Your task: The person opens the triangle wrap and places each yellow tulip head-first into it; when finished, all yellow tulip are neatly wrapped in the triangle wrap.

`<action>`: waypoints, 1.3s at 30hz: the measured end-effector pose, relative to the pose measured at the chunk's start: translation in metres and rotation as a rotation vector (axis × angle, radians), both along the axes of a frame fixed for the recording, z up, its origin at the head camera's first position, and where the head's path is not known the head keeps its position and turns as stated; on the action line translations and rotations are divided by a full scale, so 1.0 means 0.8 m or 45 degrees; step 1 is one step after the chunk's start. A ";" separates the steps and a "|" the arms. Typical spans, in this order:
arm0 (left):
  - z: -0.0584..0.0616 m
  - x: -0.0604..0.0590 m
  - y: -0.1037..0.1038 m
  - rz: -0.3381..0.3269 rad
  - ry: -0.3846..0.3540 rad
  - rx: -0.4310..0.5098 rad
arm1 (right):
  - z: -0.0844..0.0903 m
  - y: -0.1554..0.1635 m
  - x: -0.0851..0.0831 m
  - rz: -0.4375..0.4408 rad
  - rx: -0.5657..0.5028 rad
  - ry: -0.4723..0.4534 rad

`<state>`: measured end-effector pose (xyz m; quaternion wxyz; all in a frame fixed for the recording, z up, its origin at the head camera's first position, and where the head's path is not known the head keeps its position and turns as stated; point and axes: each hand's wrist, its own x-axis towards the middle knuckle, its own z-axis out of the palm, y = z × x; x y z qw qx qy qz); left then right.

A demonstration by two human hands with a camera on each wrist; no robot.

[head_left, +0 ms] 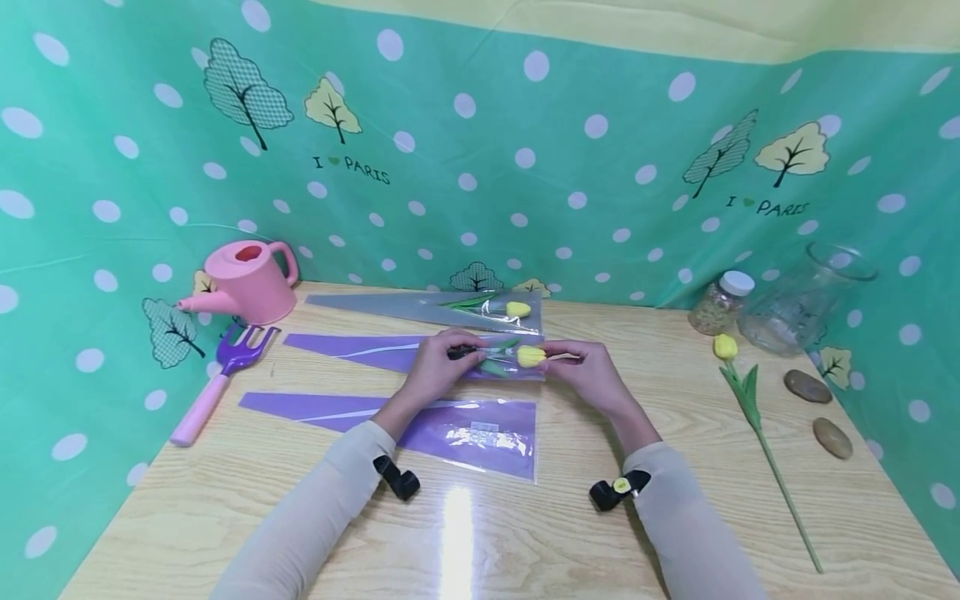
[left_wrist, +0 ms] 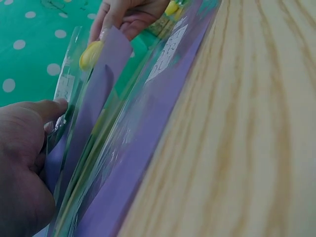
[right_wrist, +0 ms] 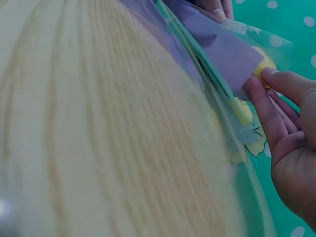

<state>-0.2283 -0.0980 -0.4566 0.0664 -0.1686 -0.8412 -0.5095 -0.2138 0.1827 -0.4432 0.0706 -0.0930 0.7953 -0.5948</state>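
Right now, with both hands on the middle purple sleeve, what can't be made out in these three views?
- Head view: the left hand covers the tulip stem, so its grip on it is hidden.
- Head view: the label on the near sleeve is too small and glared out.
- Right wrist view: the right hand is cut off by the frame edge; the table is blurred.
- Head view: the jar contents are too small to tell.

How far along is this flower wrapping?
One yellow tulip already lies in the far sleeve. The left hand and right hand are working a second tulip into the middle sleeve. Left: the empty near sleeve and the loose tulip on the table.
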 end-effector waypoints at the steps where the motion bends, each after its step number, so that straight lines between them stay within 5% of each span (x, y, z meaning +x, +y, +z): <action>1: 0.000 0.000 0.000 0.001 -0.002 0.000 | -0.002 -0.002 -0.001 -0.002 0.001 0.008; 26: -0.004 -0.002 -0.004 0.009 -0.021 -0.024 | -0.022 -0.010 -0.024 0.067 0.002 -0.051; 39: 0.001 -0.002 -0.005 0.016 -0.042 -0.019 | -0.019 -0.013 -0.026 0.073 0.062 0.029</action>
